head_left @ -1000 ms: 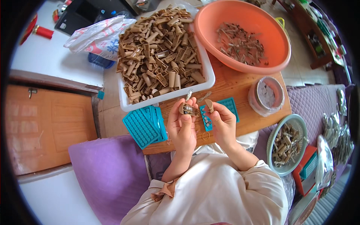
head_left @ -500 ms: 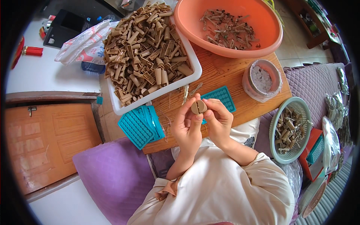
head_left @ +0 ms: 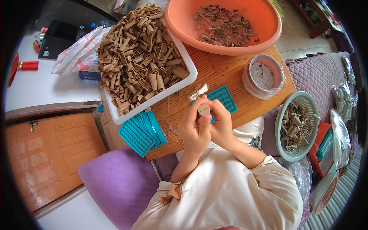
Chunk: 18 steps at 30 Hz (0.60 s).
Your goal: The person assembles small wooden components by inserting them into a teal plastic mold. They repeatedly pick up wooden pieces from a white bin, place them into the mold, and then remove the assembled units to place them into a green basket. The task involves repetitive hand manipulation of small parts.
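Note:
Just above the front of the wooden table, both my hands are closed around a small brown cylindrical casing. Its round end faces me, with a thin seam across it. My left hand wraps its left side, thumb along the near end. My right hand presses on it from the right. A silvery bundle of strands sticks out beyond my fingertips; whether it joins the casing is hidden. Partly behind my right hand lies a teal moulded tray.
A white bin heaped with brown half-shells stands at far left, beside stacked teal trays. An orange basin with stranded pieces is at the back. A lined tub sits right; a green basket holds casings with strands.
The seam across the casing has narrowed from a dark gap to a thin line. My fingers have closed more tightly round it, and the strand bundle now shows more clearly beyond them.

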Each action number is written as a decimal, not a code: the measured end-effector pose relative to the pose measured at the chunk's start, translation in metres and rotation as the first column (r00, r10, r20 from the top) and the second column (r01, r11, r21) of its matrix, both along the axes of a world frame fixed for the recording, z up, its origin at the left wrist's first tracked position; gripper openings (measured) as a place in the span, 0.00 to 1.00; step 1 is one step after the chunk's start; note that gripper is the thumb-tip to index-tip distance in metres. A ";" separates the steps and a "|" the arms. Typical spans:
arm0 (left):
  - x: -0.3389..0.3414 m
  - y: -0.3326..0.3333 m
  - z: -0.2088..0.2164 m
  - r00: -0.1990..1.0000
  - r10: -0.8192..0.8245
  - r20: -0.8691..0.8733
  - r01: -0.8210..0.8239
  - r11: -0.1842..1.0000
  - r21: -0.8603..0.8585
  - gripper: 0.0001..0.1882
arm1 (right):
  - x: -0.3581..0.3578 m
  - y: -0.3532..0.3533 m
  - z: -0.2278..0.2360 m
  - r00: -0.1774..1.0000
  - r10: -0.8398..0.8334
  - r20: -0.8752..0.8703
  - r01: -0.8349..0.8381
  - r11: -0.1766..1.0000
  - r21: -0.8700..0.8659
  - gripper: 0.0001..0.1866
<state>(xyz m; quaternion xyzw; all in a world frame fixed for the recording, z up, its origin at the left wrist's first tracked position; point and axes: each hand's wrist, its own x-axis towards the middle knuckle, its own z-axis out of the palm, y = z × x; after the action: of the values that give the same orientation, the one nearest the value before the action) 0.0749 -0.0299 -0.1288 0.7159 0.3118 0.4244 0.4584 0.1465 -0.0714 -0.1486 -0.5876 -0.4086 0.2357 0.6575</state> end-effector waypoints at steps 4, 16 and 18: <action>0.001 -0.001 -0.010 0.990 -0.009 0.141 0.015 0.999 -0.045 0.24 | 0.011 -0.005 0.007 0.949 0.316 0.002 -0.316 0.947 -0.054 0.09; -0.009 0.004 -0.026 0.923 0.030 0.384 0.170 0.863 -0.476 0.28 | 0.075 -0.010 0.012 0.919 0.393 0.043 -0.355 0.868 -0.348 0.11; -0.017 0.010 -0.023 0.911 0.031 0.412 0.205 0.831 -0.517 0.27 | 0.107 -0.014 0.017 0.976 0.044 0.212 0.045 0.917 -0.396 0.07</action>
<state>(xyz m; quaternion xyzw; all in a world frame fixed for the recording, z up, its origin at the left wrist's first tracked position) 0.0583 -0.0198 -0.1520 0.4644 0.2852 0.4333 0.7178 0.2539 -0.0853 -0.1320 -0.7311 -0.4211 0.2483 0.4758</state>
